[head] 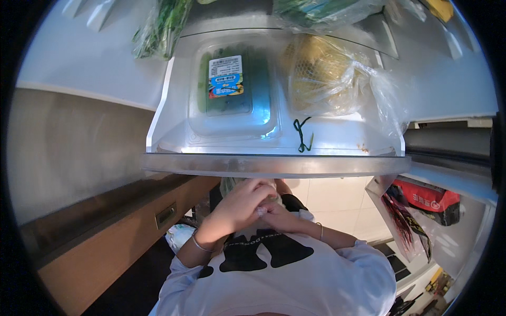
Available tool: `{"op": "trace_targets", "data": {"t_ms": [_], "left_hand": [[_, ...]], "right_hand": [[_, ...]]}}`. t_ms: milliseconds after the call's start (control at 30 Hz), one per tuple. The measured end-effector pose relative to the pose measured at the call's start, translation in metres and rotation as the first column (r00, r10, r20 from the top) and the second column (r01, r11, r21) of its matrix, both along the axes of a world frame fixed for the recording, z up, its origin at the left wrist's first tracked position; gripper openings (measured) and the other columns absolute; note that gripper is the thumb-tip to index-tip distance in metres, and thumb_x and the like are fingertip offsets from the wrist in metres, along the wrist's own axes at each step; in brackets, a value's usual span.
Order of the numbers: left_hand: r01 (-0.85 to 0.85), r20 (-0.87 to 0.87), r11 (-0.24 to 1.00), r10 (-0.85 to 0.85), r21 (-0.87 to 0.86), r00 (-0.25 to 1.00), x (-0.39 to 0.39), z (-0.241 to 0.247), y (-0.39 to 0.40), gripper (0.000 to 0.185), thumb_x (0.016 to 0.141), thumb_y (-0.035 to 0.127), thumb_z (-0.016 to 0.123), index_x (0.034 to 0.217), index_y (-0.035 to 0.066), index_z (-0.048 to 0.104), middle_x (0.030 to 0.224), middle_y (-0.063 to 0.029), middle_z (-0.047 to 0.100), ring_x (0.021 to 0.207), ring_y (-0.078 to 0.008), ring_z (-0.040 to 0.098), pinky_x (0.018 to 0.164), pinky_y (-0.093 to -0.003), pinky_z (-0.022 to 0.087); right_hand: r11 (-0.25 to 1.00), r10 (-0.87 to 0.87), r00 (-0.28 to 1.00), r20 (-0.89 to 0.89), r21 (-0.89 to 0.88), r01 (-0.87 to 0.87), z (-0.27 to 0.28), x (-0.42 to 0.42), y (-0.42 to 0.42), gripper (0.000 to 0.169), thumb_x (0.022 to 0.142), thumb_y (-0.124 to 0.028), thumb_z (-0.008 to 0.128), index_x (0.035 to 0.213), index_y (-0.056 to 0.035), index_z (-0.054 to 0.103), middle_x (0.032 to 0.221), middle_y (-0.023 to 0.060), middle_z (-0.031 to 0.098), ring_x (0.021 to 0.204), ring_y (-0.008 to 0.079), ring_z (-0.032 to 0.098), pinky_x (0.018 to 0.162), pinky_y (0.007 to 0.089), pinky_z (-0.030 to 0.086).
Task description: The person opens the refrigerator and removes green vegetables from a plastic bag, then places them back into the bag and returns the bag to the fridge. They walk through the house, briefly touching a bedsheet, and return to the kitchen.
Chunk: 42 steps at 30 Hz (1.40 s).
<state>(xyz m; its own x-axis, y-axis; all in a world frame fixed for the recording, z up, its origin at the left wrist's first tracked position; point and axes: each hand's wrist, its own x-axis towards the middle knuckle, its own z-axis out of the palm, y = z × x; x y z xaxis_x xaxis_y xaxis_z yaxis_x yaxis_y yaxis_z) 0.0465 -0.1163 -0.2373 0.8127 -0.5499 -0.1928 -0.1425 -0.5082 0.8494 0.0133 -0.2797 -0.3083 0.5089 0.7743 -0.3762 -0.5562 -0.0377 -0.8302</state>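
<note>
Below the front edge of a pulled-out refrigerator drawer (pixel 276 165), my left hand (pixel 247 201) and my right hand (pixel 276 216) meet in front of my shirt. Both are closed on the gathered neck of a thin plastic bag (pixel 261 211). Something pale green shows through the plastic behind my fingers; most of the bag is hidden. Inside the drawer, a clear plastic box (pixel 261 91) of green produce with a printed label lies at the left. At the right is a clear bag of yellowish produce in netting (pixel 324 79). A dark green tie (pixel 302 136) lies near the drawer's front.
Bagged leafy greens (pixel 164 29) lie above left, and another bag of greens (pixel 328 14) lies behind the drawer. A wooden cabinet front (pixel 118 229) runs along the left. At the right, the refrigerator door's bin (pixel 379 197) holds a red and black package (pixel 429 199).
</note>
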Motion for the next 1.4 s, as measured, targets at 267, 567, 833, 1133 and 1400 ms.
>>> {"op": "trace_targets", "data": {"t_ms": [267, 567, 833, 1133, 1400], "left_hand": [[-0.129, -0.092, 0.943, 0.105, -0.306, 0.990, -0.015, -0.017, 0.001, 0.034, 0.072, 0.007, 0.068, 0.104, 0.003, 0.056, 0.104, -0.0108, 0.054, 0.094, -0.0240, 0.054, 0.081, -0.0309, 0.044], [0.063, 0.125, 0.911, -0.013, -0.407, 0.992, -0.016, -0.019, -0.047, 0.031, 0.069, 0.010, 0.073, 0.088, 0.003, 0.050, 0.095, -0.0077, 0.050, 0.088, -0.0208, 0.049, 0.072, -0.0309, 0.042], [0.205, 0.019, 0.867, -0.221, -0.454, 0.975, -0.026, -0.006, -0.085, 0.027, 0.071, 0.009, 0.074, 0.079, 0.003, 0.050, 0.068, 0.0006, 0.051, 0.061, -0.0049, 0.045, 0.052, -0.0202, 0.038], [-0.037, -0.297, 0.769, -0.202, -0.638, 0.933, -0.050, -0.025, -0.084, 0.031, 0.067, 0.004, 0.076, 0.069, 0.004, 0.045, 0.079, -0.0055, 0.053, 0.070, -0.0122, 0.051, 0.061, -0.0248, 0.041], [0.402, 0.728, 0.880, -0.100, -0.253, 0.678, -0.052, 0.005, -0.050, 0.013, 0.075, 0.009, 0.066, 0.071, 0.005, 0.055, 0.082, -0.0065, 0.056, 0.071, -0.0207, 0.052, 0.063, -0.0301, 0.042]], "right_hand": [[0.961, -0.241, 0.970, 0.014, 0.144, 0.237, 0.007, 0.006, -0.021, 0.032, 0.096, -0.031, 0.040, 0.101, -0.0041, 0.057, 0.103, 0.0068, 0.051, 0.111, 0.0198, 0.039, 0.097, 0.0336, 0.031], [0.891, -0.384, 0.651, 0.655, 0.079, 0.447, 0.066, -0.023, -0.058, 0.030, 0.095, -0.026, 0.041, 0.095, -0.0023, 0.060, 0.116, 0.0106, 0.036, 0.096, 0.0149, 0.046, 0.090, 0.0315, 0.035], [0.576, -0.620, 0.300, 0.725, 0.161, 0.802, 0.079, -0.071, -0.066, 0.032, 0.094, -0.027, 0.043, 0.085, -0.0022, 0.061, 0.110, 0.0128, 0.042, 0.109, 0.0230, 0.039, 0.094, 0.0345, 0.032], [0.458, -0.418, 0.222, 0.881, -0.007, 0.889, 0.078, -0.069, -0.064, 0.020, 0.087, -0.015, 0.052, 0.098, -0.0012, 0.061, 0.086, 0.0123, 0.057, 0.077, 0.0226, 0.054, 0.071, 0.0316, 0.044], [0.674, -0.666, 0.690, 0.284, -0.170, 0.719, 0.102, -0.046, -0.061, 0.031, 0.088, -0.025, 0.058, 0.101, 0.0030, 0.057, 0.061, -0.0017, 0.052, 0.052, 0.0036, 0.045, 0.042, 0.0170, 0.033]]}}
